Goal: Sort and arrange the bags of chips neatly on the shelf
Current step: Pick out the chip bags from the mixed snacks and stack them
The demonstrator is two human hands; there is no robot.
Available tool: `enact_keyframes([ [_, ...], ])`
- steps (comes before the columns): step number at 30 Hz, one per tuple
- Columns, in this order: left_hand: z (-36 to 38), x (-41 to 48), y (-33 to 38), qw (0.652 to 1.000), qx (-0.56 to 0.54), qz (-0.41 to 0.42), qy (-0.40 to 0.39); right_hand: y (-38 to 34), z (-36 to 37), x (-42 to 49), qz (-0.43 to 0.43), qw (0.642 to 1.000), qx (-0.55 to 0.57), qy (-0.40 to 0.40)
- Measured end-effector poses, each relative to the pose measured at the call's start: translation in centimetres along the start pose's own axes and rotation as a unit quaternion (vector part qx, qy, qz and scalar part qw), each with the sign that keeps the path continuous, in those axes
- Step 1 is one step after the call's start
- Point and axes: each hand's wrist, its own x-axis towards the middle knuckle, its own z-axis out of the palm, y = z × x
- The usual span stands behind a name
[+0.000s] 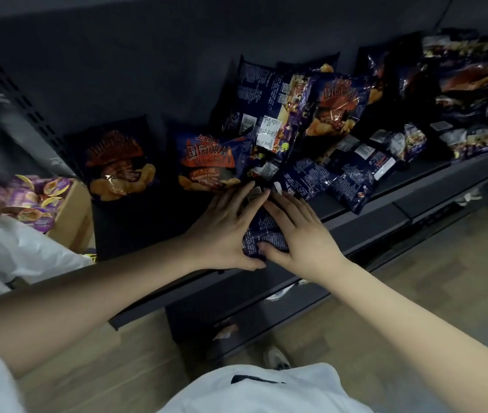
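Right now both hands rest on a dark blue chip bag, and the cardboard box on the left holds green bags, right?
Green is wrong: the head view shows purple bags in the cardboard box. The left hand and right hand do rest on the dark blue bag.

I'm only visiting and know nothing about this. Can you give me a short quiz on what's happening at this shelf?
1. True or false: the left hand and right hand touch the same bag.
2. The purple bags sit in: A) a cardboard box, B) a wire basket, C) a bucket.
3. Fill in: the person's top is ____.
Key: 1 true; 2 A; 3 white.
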Motion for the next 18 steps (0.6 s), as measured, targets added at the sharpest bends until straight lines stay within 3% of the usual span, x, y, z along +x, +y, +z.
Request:
enact_keyframes([
  [9, -0.5, -0.6, 0.7, 0.997, -0.057, -0.026, 0.038, -0.1, -0.5, 0.7, -0.021, 0.999, 0.035, 0.013],
  [18, -6.3, -1.9, 1.3, 0.958, -0.231, -0.093, 0.144, -1.4, -5.6, 5.0, -0.088, 0.972, 0.127, 0.175],
])
